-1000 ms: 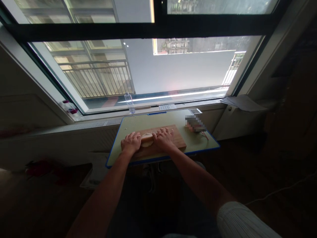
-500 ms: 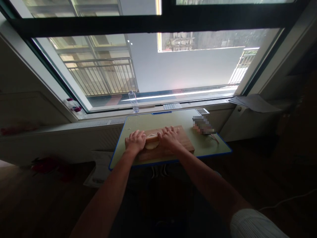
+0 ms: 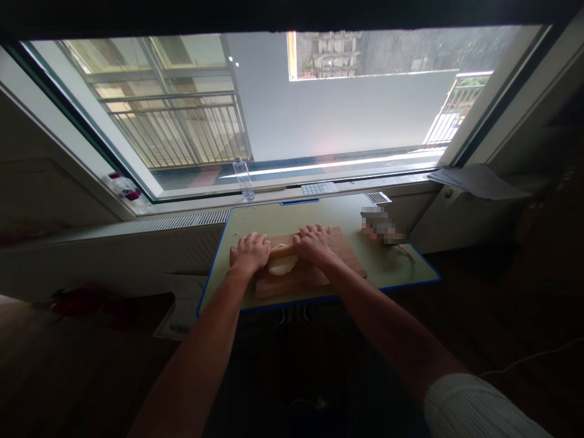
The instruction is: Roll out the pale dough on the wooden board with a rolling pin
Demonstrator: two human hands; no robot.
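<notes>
Between my two hands a wooden rolling pin (image 3: 282,250) lies across a flat, pale round of dough (image 3: 283,265). Most of the dough shows on the near side of the pin, with a thin rim past its far side. My left hand (image 3: 250,250) is closed over the pin's left end, and my right hand (image 3: 314,242) over its right end; both ends are hidden under the fingers. Underneath is a wooden cutting board (image 3: 344,264), resting on a pale green folding table (image 3: 241,223) with a blue edge.
A pixelated object (image 3: 382,225) lies on the table's right side. Along the sill stand a clear plastic bottle (image 3: 243,180) and another bottle (image 3: 125,185) with a purple-red label. Papers (image 3: 479,181) lie at the right, beneath the large window (image 3: 347,115).
The rolling pin has moved slightly away from me over the dough, and more of the dough's near part shows. My view has tilted a little downward.
</notes>
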